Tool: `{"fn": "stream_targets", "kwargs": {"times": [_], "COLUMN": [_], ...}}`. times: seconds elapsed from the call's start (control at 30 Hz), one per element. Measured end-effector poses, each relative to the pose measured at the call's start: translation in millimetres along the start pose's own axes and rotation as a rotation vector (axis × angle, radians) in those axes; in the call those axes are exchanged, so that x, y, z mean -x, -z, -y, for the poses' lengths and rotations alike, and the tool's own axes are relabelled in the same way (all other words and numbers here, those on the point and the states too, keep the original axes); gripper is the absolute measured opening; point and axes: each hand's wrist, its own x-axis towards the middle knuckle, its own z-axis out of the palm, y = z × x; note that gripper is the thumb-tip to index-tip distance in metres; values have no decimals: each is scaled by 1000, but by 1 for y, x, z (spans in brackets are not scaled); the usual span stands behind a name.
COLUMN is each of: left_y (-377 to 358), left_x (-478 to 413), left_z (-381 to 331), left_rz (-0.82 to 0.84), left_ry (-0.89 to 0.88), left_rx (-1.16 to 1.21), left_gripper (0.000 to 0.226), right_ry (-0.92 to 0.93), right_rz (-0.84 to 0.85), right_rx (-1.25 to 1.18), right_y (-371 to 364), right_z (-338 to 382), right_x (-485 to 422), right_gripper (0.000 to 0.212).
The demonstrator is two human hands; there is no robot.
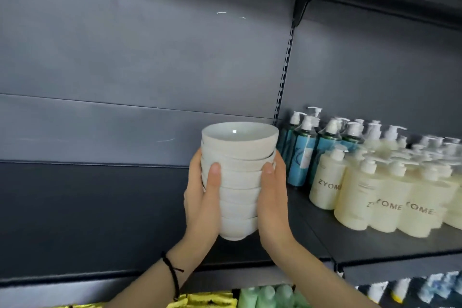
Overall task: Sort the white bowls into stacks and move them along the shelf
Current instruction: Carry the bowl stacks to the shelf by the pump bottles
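I have two hands up, left hand [202, 197] and right hand [272, 197], with one stack of white bowls [240, 182] between them. It shows seven rims, though my fingers may hide another. At three o'clock stand about four teal pump bottles [302, 157] and at least eight cream pump bottles [355, 202], too blurred to count further. At six o'clock are three or four green bottles [270, 295]. One black cord [172, 275] circles my left wrist.

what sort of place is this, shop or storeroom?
Probably a shop: a dark metal shelf with a slotted upright, rows of identical pump bottles facing out, and green bottles one level below.
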Motion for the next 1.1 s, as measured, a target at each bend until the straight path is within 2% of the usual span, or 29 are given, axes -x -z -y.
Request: {"fn": "stream_targets", "kwargs": {"times": [0.23,0.43,0.53,0.6,0.67,0.73,0.83,1.1], "left_y": [-19,-21,-21,-18,-14,-12,-11,-20], "left_x": [2,3,2,-1,-5,-10,-17,-70], "left_z": [24,33,35,34,33,34,41,70], "left_rz": [-64,-74,-42,10,72,101,96,180], "left_ry": [-68,-116,-137,-136,-122,-106,-103,-8], "left_rx": [-104,-127,-130,-150,-169,-191,-200,-351], "left_gripper": [72,69,75,86,88,79,65,71], "right_ry": [-27,-19,-26,-28,-51,-80,-70,-63], "right_rz": [182,255,305,353,455,551,588,535], "right_rx": [-68,-94,-119,-139,-140,-113,-61,88], "right_y": [29,38,42,47,53,59,64,63], "right_z": [-22,-32,-37,-39,-37,-42,-54,-88], "right_x": [-14,-15,-16,-18,-19,-23,-29,-79], "right_gripper": [67,62,63,76,99,112,127,131]}}
